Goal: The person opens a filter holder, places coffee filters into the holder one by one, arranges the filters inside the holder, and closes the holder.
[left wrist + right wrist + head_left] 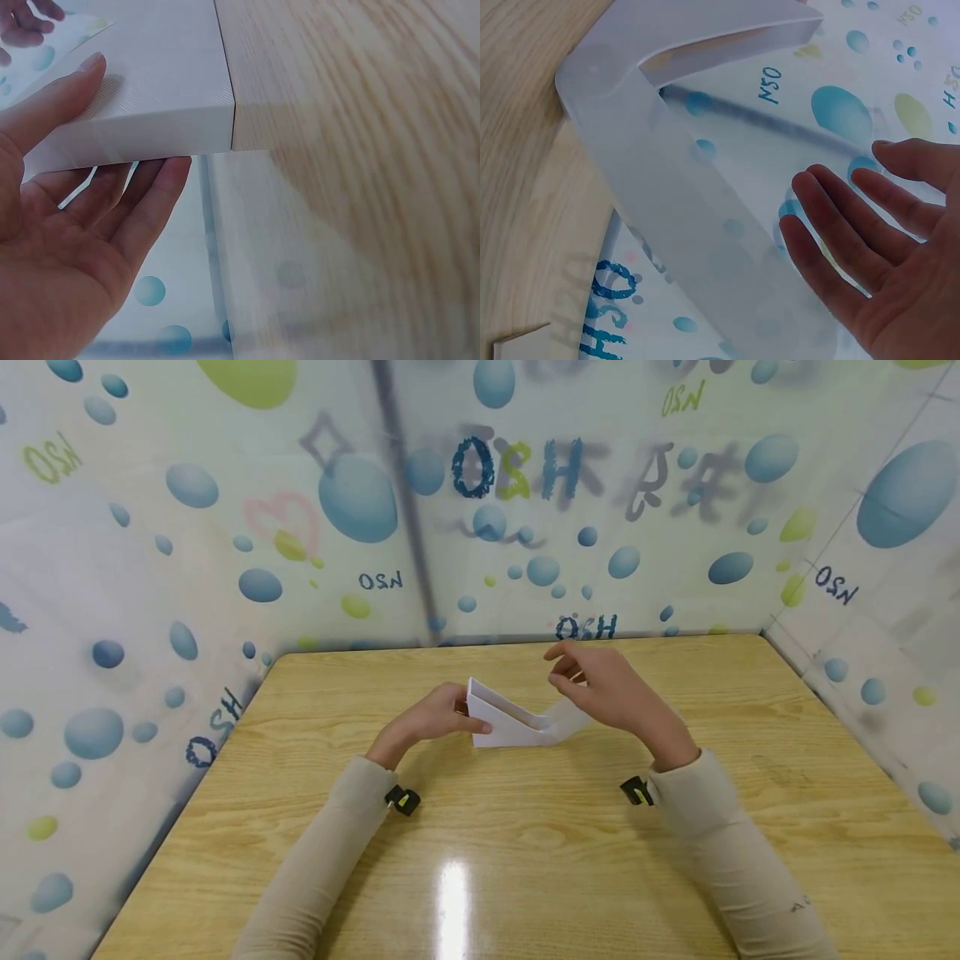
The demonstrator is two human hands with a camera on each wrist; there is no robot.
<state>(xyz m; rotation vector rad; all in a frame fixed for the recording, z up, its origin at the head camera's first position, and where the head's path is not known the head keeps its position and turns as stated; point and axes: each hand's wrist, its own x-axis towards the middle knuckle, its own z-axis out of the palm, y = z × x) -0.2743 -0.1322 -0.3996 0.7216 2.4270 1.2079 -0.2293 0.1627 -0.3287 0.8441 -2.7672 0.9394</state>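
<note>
A white file holder (510, 727) with a slanted open top stands on the table, its tall end to the left. My left hand (442, 713) grips that end; in the left wrist view, the thumb (71, 94) lies on one face and the fingers reach round the edge. From the holder's low end, a translucent flap (675, 217) slants up to the right. Over this flap hovers my right hand (603, 681), fingers loosely bent and apart. The right wrist view shows the hand (877, 262) beside the flap, with nothing in its grasp.
The wood-grain table (540, 835) spreads round both hands, with a bright light reflection near its front. A patterned wall covering (442, 543) with blue and green dots rises behind the far edge. Dark clips (403, 800) sit at both cuffs.
</note>
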